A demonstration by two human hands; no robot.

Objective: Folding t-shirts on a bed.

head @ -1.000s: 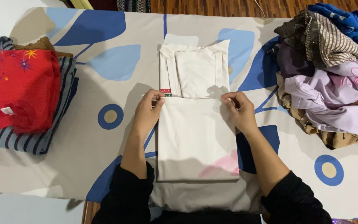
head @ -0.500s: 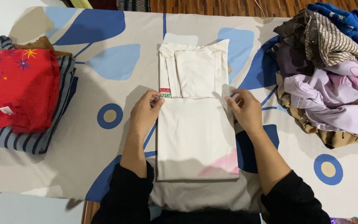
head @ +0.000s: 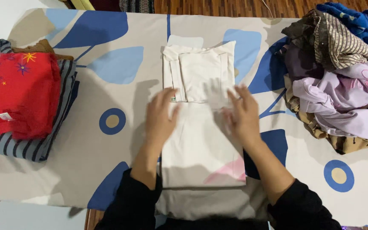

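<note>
Here, a cream shirt (head: 201, 127) lies folded into a long strip at the middle of the tabletop (head: 107, 85), which is covered by a cloth with blue shapes. Its long axis runs from the near edge toward the far edge; the collar end with tucked-in sleeves points at the far edge, the hem end lies over the near edge by the person's body. Left hand (head: 160, 117) rests flat on the strip's left side, fingers (head: 167, 96) spread and loose, gripping nothing. Right hand (head: 241, 113) sits on the right side at the cross fold, fingers open but motion-blurred, so I cannot tell if they pinch the fabric. Both hands sit at the same fold line, likely to keep the layers even and pressed flat. A folded stack with a red shirt (head: 18, 93) on top of striped cloth is at the left edge, kept apart from the unfolded clothes heap (head: 341, 72) at the far right corner.
</note>
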